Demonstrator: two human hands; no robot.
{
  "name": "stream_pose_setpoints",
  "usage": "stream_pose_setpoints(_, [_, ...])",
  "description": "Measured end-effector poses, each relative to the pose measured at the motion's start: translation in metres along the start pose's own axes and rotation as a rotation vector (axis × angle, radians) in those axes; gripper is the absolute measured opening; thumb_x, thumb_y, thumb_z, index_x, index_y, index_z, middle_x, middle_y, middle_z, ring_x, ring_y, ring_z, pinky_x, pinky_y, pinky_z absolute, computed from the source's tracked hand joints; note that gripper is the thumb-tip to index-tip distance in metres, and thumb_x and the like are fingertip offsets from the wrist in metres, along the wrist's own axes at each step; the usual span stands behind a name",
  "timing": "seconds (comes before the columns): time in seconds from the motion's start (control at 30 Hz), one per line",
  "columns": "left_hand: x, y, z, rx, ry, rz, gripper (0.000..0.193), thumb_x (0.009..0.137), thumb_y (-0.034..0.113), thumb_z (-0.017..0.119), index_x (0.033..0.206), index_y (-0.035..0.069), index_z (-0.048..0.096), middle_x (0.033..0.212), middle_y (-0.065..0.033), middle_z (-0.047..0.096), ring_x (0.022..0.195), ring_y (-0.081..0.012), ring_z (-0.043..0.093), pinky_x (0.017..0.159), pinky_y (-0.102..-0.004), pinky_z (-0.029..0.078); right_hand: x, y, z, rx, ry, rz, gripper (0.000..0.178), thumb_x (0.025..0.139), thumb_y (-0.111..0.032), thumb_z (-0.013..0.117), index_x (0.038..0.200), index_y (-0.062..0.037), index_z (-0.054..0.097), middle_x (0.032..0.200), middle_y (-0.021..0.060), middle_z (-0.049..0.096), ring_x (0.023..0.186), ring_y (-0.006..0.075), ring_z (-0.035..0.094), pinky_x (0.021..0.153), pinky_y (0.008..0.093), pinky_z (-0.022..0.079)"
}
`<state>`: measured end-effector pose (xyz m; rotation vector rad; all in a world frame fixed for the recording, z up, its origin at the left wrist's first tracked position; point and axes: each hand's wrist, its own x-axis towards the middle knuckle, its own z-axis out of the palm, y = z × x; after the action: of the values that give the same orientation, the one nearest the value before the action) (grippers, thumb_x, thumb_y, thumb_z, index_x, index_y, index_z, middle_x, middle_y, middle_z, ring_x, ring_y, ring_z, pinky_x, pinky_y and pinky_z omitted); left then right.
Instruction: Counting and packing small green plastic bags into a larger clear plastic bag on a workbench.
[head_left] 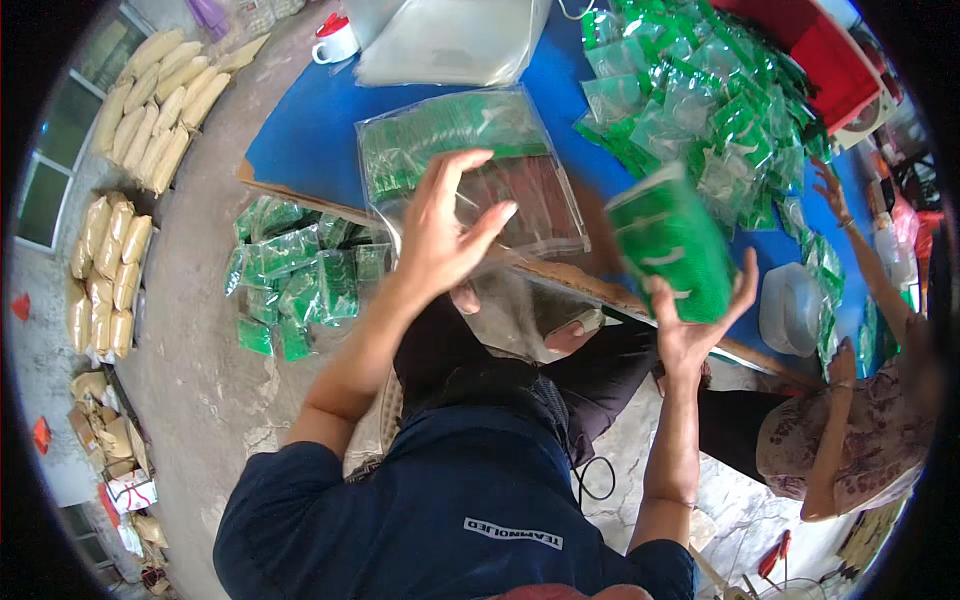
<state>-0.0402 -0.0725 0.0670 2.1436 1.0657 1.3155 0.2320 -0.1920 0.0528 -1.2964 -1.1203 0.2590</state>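
Observation:
My left hand [440,225] hovers with thumb and fingers apart over the near-left edge of a large clear plastic bag [520,200], and nothing is in its grip. Rows of green packets show through the bag's far part, and its nearer part looks reddish-brown. At the right, my right hand [695,320] grips a green packet [672,240] from below, thumb on its face and fingers spread at its side. The packet is raised above the table's front edge and slightly blurred; whether it is one or a stack, I cannot tell.
A heap of green packets [700,120] covers the far right of the blue table [300,135]. Clear sheets [450,45] and a red-lidded cup [335,40] stand at the back. Filled packs [305,270] lie low left. Beside a plastic tub [788,310], another person [850,430] works.

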Motion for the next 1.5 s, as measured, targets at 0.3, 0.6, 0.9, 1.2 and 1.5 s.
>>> stream_pose_setpoints(0.3, [-0.043,-0.063,-0.037,0.492,-0.388,0.117,0.047,0.076,0.013,0.078,0.119,0.009,0.062,0.129,-0.0098,0.055,0.122,-0.0324,0.053,0.102,-0.0440,0.044,0.000,0.067,-0.007,-0.424,0.098,-0.166,0.107,0.069,-0.021,0.090,0.150,0.0000,0.023,0.136,0.0218,0.043,0.125,0.0359,0.048,0.105,0.0437,0.040])
stream_pose_setpoints(0.6, [-0.019,-0.047,-0.032,0.399,-0.112,0.180,0.010,0.084,0.008,0.073,0.094,0.004,0.073,0.081,-0.0075,0.062,0.071,-0.0233,0.064,0.063,-0.0342,0.051,0.019,0.000,0.006,0.173,-0.058,0.162,0.091,0.079,-0.020,0.081,0.150,-0.0019,0.026,0.141,0.0175,0.044,0.128,0.0277,0.047,0.109,0.0413,0.036])
stream_pose_setpoints(0.9, [0.017,-0.016,-0.021,0.140,0.049,0.019,0.011,0.084,0.005,0.075,0.094,0.003,0.073,0.071,-0.0049,0.057,0.061,-0.0104,0.052,0.056,-0.0258,0.044,0.044,-0.001,0.101,0.535,-0.935,0.851,0.046,0.083,-0.027,0.076,0.121,-0.0055,0.062,0.110,0.0062,0.067,0.098,0.0171,0.064,0.083,0.0352,0.053])
stream_pose_setpoints(1.2, [0.009,0.030,0.052,0.075,0.133,0.083,0.009,0.084,0.006,0.072,0.089,0.005,0.065,0.083,-0.0108,0.064,0.067,-0.0255,0.068,0.059,-0.0356,0.055,0.039,0.095,0.202,0.804,-0.592,0.761,0.047,0.100,-0.026,0.053,0.144,-0.0131,0.044,0.137,0.0184,0.053,0.129,0.0340,0.048,0.110,0.0424,0.040])
stream_pose_setpoints(1.5, [0.063,-0.139,-0.037,-0.535,-0.023,-0.647,0.065,0.093,0.030,0.068,0.145,0.004,0.039,0.138,-0.0154,0.053,0.127,-0.0199,0.052,0.106,-0.0345,0.042,0.068,0.026,0.175,0.412,-0.583,0.899,0.058,0.089,-0.040,0.071,0.132,-0.0058,0.053,0.126,0.0108,0.060,0.112,0.0237,0.061,0.089,0.0459,0.055])
